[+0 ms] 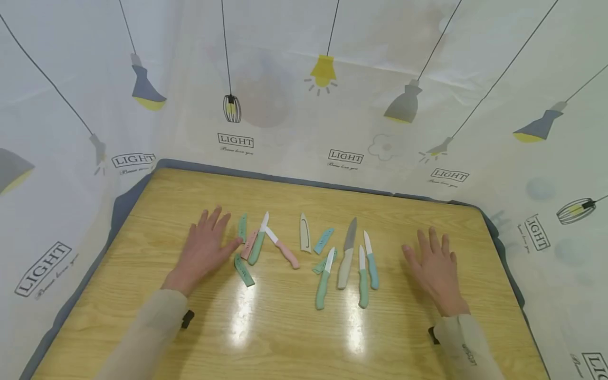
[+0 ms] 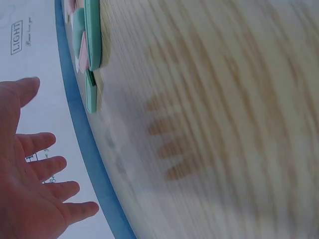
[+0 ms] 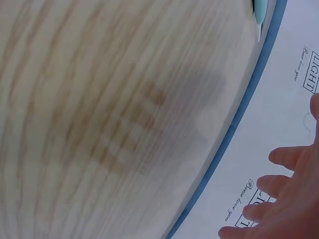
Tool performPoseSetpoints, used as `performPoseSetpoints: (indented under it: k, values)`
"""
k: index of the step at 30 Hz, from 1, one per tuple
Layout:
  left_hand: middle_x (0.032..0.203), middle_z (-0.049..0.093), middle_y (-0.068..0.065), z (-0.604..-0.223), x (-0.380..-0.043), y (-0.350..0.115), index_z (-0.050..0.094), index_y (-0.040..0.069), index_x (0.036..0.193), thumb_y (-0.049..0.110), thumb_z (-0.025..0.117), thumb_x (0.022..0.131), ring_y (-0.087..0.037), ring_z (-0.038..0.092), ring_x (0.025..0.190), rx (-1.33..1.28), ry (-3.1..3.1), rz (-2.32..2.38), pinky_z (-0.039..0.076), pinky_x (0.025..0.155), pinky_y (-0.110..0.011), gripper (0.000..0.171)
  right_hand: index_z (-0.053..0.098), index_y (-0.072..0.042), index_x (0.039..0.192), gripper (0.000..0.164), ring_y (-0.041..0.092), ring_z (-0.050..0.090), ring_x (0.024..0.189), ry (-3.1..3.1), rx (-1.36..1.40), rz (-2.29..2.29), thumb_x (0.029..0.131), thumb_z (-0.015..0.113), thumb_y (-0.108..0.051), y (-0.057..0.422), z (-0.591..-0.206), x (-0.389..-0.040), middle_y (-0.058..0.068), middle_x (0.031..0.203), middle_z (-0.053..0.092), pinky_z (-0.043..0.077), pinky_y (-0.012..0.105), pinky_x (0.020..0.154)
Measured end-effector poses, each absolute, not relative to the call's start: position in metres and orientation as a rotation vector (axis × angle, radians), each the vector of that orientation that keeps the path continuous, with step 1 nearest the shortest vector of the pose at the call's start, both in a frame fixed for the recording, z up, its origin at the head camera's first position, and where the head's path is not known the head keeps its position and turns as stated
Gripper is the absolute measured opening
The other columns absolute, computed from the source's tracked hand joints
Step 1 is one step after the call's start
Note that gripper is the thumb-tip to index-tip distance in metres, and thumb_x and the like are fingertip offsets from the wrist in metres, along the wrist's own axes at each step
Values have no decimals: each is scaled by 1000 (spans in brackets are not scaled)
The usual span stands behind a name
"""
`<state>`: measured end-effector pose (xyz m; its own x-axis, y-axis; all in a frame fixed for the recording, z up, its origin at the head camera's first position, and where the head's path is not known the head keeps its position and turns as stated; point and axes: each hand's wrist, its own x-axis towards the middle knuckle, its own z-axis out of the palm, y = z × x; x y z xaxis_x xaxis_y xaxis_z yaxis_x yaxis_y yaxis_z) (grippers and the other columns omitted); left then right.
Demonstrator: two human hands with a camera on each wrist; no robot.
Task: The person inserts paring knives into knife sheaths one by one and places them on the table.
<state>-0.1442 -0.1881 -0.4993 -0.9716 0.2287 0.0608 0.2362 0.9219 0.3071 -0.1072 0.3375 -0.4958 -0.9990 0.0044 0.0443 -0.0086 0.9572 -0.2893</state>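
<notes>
My left hand (image 1: 201, 253) is spread over the table's left side, fingers straight, holding nothing. Its thumb is close to a green knife sheath (image 1: 243, 228), a pink sheath (image 1: 248, 246) and another green sheath (image 1: 244, 271). Beside these lie a green-handled knife (image 1: 257, 248) and a pink-handled knife (image 1: 287, 254). On the right, my right hand (image 1: 434, 269) is also spread and holds nothing. Nearest to it is a blue-handled knife (image 1: 372, 269), then a green-handled knife (image 1: 363, 285). A cream-handled knife (image 1: 344, 268) with a grey blade and another green-handled knife (image 1: 322, 290) lie further left.
In the middle lie a cream sheath (image 1: 305, 240), a blue sheath (image 1: 324, 241) and a green sheath (image 1: 319, 267) partly under a knife. The wooden table (image 1: 285, 338) has a blue-grey edge. A white curtain (image 1: 285, 105) printed with lamps surrounds it.
</notes>
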Motion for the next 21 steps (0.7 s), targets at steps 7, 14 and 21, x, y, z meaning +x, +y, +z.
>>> performPoseSetpoints:
  k: [7, 14, 21]
  values:
    - [144, 39, -24, -499, -142, -175, 43, -1, 143, 42, 54, 96, -41, 37, 130, -366, -3024, -751, 36, 104, -56, 64, 26, 2, 152, 76, 57, 5, 136, -3051, 14, 490, 101, 29, -54, 328, -496, -105, 29, 156, 10, 15, 78, 98]
    - [116, 54, -14, -499, -142, -161, 59, 2, 127, 32, 57, 96, -27, 56, 97, -319, -3070, -805, 52, 80, -44, 44, 26, 5, 151, 75, 58, 7, 136, -3027, 60, 573, 101, 33, -52, 317, -501, -105, 30, 155, 12, 16, 78, 98]
    - [105, 57, -12, -498, -147, -145, 65, 1, 121, 36, 54, 97, -23, 57, 85, -300, -3108, -766, 52, 73, -41, 43, 27, 7, 150, 75, 58, 7, 136, -3012, 111, 627, 101, 37, -50, 301, -502, -103, 31, 155, 11, 17, 75, 101]
